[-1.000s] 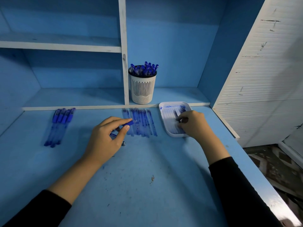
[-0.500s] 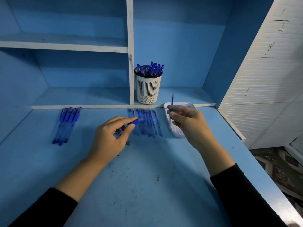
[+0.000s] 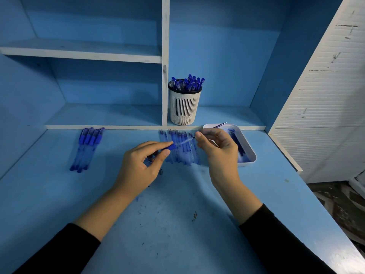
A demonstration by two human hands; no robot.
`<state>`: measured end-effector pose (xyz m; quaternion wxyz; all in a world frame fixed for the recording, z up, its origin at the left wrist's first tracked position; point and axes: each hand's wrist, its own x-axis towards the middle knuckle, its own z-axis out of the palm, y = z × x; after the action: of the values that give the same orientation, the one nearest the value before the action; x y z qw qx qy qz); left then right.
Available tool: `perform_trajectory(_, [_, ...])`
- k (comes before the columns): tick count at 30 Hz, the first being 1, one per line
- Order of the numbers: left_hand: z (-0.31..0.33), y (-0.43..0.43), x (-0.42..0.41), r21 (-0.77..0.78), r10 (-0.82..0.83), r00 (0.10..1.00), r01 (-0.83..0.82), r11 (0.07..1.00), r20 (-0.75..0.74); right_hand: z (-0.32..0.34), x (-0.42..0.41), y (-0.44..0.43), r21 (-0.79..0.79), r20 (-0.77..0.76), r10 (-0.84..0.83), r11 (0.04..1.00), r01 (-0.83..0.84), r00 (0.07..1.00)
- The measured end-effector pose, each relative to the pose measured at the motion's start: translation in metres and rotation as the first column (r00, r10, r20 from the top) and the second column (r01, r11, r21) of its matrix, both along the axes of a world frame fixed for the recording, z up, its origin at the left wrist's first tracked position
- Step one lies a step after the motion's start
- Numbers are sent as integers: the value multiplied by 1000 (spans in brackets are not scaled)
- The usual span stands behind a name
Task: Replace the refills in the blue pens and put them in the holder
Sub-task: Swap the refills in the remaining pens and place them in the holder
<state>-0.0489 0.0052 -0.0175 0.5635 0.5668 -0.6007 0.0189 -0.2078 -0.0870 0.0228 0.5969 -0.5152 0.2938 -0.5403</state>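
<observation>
**Two hands met at a pen barrel in front of the holder**

The left hand [image 3: 142, 165] pinched the blue pen barrel [image 3: 169, 146] between thumb and forefinger at its blue grip, just in front of the white slotted holder [image 3: 184, 107]. The right hand [image 3: 217, 147] pinched the thin refill [image 3: 220, 125] partway along, with its tip pointing off to the holder's right. Whether the near end sat inside the barrel could not be told.

Both parts looked light. The refill seemed slender and bendable, so a hold close to the barrel's mouth would likely stop it bowing. The clear barrel looked smooth and slippery, and the blue grip seemed the surer hold.

A row of pens [image 3: 183, 153] lay in front of the holder, a second group of pens [image 3: 87, 147] well to its left, and a white tray [image 3: 250, 155] to its front right. No brand or writing could be read.
</observation>
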Motion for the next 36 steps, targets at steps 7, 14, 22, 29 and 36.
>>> perform_trajectory(7, [-1,0,2,6,8,1000,-8,1000,-4,-4,5,6,-32,18,-52,998,53,998])
perform_trajectory(14, [2,4,5,-15,20,1000,-20,1000,-6,-4,7,16,-238,-100,21,970,-44,995])
perform_trajectory(22, [4,6,5,-44,11,1000,-10,999,22,-11,14,21,-417,-245,-18,905,-88,969])
perform_trajectory(29, [3,9,7,-17,20,1000,-20,1000,-12,-9,8,13,-459,-281,4,877,-138,960])
perform_trajectory(36, [4,18,8,29,6,995,-3,1000,-96,-7,5,7,-452,-357,44,866,-213,933])
